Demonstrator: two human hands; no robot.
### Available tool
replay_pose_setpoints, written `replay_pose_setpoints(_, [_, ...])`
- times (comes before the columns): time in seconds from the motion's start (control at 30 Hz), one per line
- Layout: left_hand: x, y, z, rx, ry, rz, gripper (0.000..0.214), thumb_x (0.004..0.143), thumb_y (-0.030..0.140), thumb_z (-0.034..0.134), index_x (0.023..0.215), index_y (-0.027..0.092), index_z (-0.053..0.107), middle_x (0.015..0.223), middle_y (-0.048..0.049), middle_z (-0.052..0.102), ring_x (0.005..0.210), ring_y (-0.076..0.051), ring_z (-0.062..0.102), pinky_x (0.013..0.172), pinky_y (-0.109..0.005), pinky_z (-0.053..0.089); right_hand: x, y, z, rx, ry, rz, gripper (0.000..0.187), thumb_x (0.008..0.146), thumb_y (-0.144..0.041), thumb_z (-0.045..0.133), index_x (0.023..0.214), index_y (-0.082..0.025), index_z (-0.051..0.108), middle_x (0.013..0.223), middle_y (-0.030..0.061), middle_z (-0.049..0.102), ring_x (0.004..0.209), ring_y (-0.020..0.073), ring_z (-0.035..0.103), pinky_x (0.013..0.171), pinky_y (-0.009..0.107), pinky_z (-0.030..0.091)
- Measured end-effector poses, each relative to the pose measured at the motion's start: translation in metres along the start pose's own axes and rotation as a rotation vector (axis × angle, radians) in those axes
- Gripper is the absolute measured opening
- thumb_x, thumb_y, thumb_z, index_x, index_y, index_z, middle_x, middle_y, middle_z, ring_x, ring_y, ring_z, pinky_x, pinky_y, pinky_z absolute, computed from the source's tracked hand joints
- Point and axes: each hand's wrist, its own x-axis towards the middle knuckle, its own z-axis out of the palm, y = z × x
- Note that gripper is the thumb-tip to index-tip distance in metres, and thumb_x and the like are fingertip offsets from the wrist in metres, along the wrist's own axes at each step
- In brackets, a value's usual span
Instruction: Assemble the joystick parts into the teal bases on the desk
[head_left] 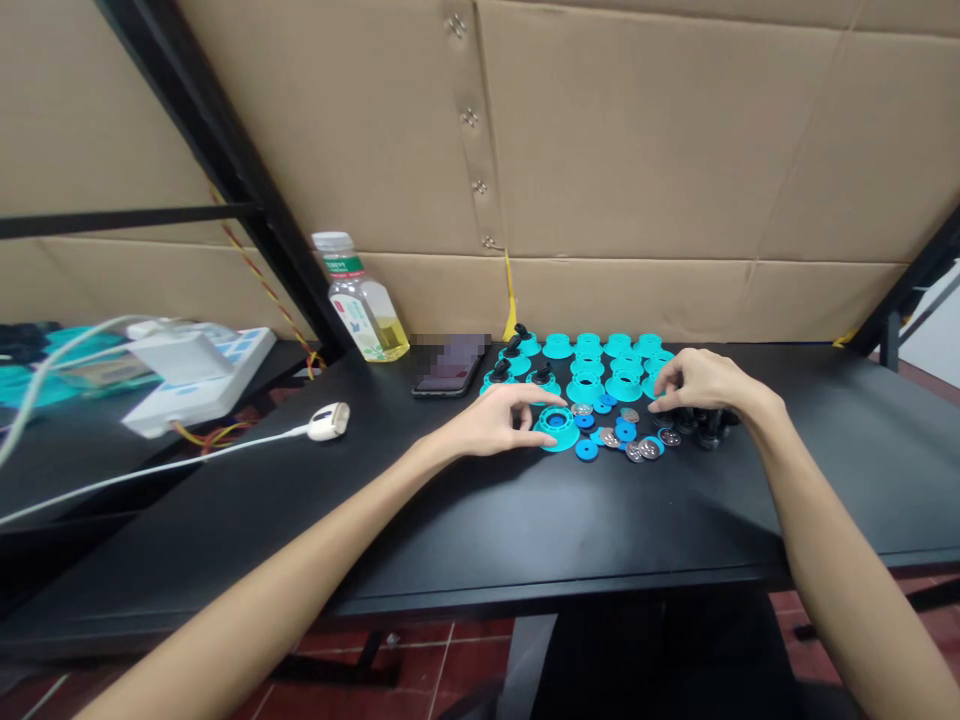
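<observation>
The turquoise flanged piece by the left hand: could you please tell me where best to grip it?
Pinch its raised central collar from above, coming from the left, where the left hand is. The turquoise piece lies flat on the black table, so its low flared brim offers little hold.

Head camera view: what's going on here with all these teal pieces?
A person is working at a black table with both bare hands. The left hand is at the edge of a teal flanged part, and the right hand hovers over silver coins and blue discs, beside black knobs. Neither hand clearly holds anything. More teal flanged parts stand in rows behind, near a phone and a bottle.
</observation>
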Motion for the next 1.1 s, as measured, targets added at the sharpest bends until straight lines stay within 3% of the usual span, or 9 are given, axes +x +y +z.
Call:
replay_pose_setpoints(0.13, [0.000,0.003,0.002,0.014,0.008,-0.075,0.058,0.070,0.046,0.074,0.119,0.019,0.063,0.085,-0.0027,0.066,0.054,-0.008,0.048,0.056,-0.023,0.042,0.001,-0.003,0.002,-0.034,0.006,0.000,0.017,0.064,-0.040,0.074,0.066,-0.023,0.072,0.068,0.0000,0.068,0.063,0.0160,0.059,0.055,0.026,0.036])
replay_pose_setpoints(0.3, [0.002,-0.002,0.008,0.019,0.034,-0.145,0.065,0.067,0.050,0.076,0.120,0.016,0.063,0.061,0.0021,0.059,0.052,-0.010,0.044,0.054,-0.023,0.039,-0.001,-0.014,0.000,0.134,0.201,-0.142,0.023,0.075,-0.043,0.065,0.072,-0.020,0.067,0.070,0.0003,0.066,0.062,0.0135,0.056,0.055,0.025,0.034])
replay_pose_setpoints(0.4, [0.005,-0.005,0.012,-0.016,0.065,-0.151,0.064,0.063,0.052,0.077,0.114,0.014,0.067,0.081,-0.0039,0.067,0.053,-0.008,0.042,0.053,-0.023,0.037,-0.001,-0.034,0.005,0.294,0.269,-0.269,0.024,0.080,-0.041,0.059,0.082,-0.018,0.065,0.069,0.0001,0.064,0.059,0.0118,0.053,0.056,0.024,0.034])
replay_pose_setpoints(0.5, [0.006,-0.007,0.015,-0.018,0.099,-0.109,0.057,0.063,0.052,0.077,0.106,0.015,0.070,0.103,-0.0074,0.066,0.055,-0.007,0.040,0.052,-0.022,0.036,-0.001,-0.058,0.016,0.301,0.352,-0.346,0.016,0.080,-0.031,0.057,0.083,-0.017,0.063,0.069,-0.0002,0.063,0.057,0.0110,0.052,0.058,0.024,0.034])
replay_pose_setpoints(0.63, [0.006,-0.007,0.018,0.029,0.115,-0.102,0.057,0.064,0.054,0.076,0.105,0.015,0.070,0.099,-0.0059,0.065,0.053,-0.006,0.037,0.051,-0.022,0.034,0.000,-0.078,0.034,0.194,0.351,-0.436,0.015,0.076,-0.020,0.054,0.088,-0.017,0.062,0.075,0.0019,0.065,0.062,0.0124,0.052,0.059,0.023,0.033])
replay_pose_setpoints(0.83, [0.006,-0.008,0.021,0.114,0.138,-0.045,0.053,0.066,0.060,0.072,0.091,0.014,0.071,0.087,-0.0027,0.062,0.056,-0.008,0.039,0.053,-0.022,0.034,0.002,-0.082,0.049,0.098,0.304,-0.452,0.023,0.078,-0.014,0.052,0.094,-0.018,0.067,0.087,0.0043,0.064,0.066,0.0124,0.052,0.064,0.024,0.035])
replay_pose_setpoints(1.1, [0.006,-0.005,0.020,0.114,0.126,-0.044,0.059,0.067,0.061,0.071,0.108,0.020,0.069,0.090,-0.0016,0.062,0.056,-0.008,0.040,0.055,-0.022,0.034,0.004,-0.083,0.055,0.136,0.254,-0.531,0.032,0.078,-0.005,0.050,0.100,-0.017,0.070,0.098,0.0070,0.061,0.074,0.0132,0.053,0.069,0.026,0.040])
